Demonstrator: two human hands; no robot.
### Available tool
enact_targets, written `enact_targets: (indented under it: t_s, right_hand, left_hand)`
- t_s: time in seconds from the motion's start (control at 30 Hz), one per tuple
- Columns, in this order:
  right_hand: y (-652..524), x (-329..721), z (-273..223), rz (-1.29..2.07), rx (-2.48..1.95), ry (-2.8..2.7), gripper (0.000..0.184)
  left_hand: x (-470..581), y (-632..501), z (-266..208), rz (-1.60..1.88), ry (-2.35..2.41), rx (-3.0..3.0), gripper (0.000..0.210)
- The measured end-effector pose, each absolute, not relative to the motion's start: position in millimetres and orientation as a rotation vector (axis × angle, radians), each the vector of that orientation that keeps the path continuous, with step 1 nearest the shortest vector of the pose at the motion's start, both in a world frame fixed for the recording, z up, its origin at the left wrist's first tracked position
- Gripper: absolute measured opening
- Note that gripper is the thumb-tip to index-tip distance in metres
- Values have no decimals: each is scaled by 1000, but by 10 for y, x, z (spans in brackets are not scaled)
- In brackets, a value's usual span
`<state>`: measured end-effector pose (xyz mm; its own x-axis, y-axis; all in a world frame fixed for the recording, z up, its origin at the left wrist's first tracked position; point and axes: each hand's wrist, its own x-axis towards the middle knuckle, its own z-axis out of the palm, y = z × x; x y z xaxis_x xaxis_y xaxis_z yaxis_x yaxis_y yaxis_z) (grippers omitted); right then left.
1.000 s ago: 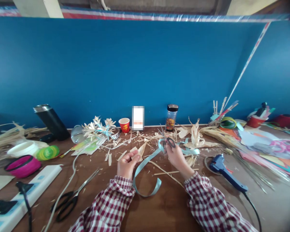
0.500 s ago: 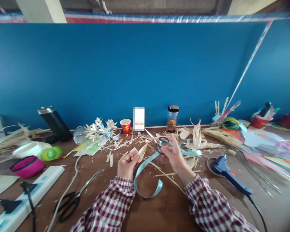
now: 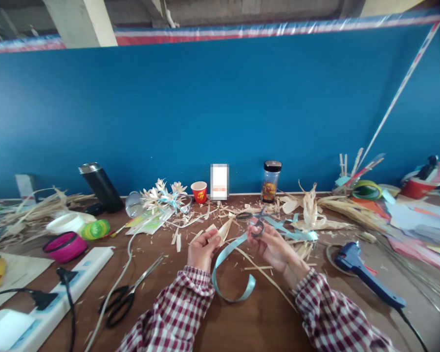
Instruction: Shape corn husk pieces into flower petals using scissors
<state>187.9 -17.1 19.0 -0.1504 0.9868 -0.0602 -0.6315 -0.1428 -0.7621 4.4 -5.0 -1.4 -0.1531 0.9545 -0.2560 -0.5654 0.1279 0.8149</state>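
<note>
My left hand (image 3: pixel 202 250) is closed in a pinch on a pale piece of dried corn husk (image 3: pixel 225 230), whose tip sticks up to the right. My right hand (image 3: pixel 275 249) grips a small pair of scissors (image 3: pixel 257 228) by a dark handle loop; the other loop lies to its left, and the blades are hard to make out. A light blue ribbon (image 3: pixel 220 264) curls on the table between my hands, its upper end passing by the right fingertips. More ribbon and a husk figure (image 3: pixel 310 210) lie beyond the right hand.
Black-handled scissors (image 3: pixel 126 298), a white cable and a power strip (image 3: pixel 77 281) lie at left. A blue glue gun (image 3: pixel 366 276) rests at right. Husk flowers (image 3: pixel 165 195), a red paper cup (image 3: pixel 199 192) and a lidded jar (image 3: pixel 271 182) stand along the blue partition (image 3: pixel 205 107).
The right hand has closed around the small scissors and turned them, so the blades no longer point up and left. The left hand keeps its husk. The whole view has shifted sideways.
</note>
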Motion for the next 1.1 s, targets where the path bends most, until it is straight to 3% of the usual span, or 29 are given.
enact_targets:
  t_s: [0.33, 0.47, 0.53, 0.63, 0.8, 1.1]
  right_hand:
    - [-173, 1810, 137, 1304, -961, -1296, 41]
    - [-148, 1804, 58, 1198, -1075, -1360, 62]
    - [-147, 1806, 49, 1195, -1046, -1394, 62]
    - [-174, 1784, 82, 1270, -1003, -1452, 49]
    - [-277, 1732, 180, 1479, -937, -1522, 42]
    - [-391, 1814, 251, 1836, -728, -1719, 53]
  left_hand:
    - [5, -18, 19, 1424, 1032, 443, 19]
    - [-22, -34, 74, 1377, 1008, 347, 21]
    - [-29, -41, 93, 1366, 998, 331, 21]
    - [-40, -32, 97, 1383, 962, 318, 22]
    - [-93, 4, 83, 1431, 881, 269, 23]
    - [-144, 30, 62, 1434, 783, 124, 26]
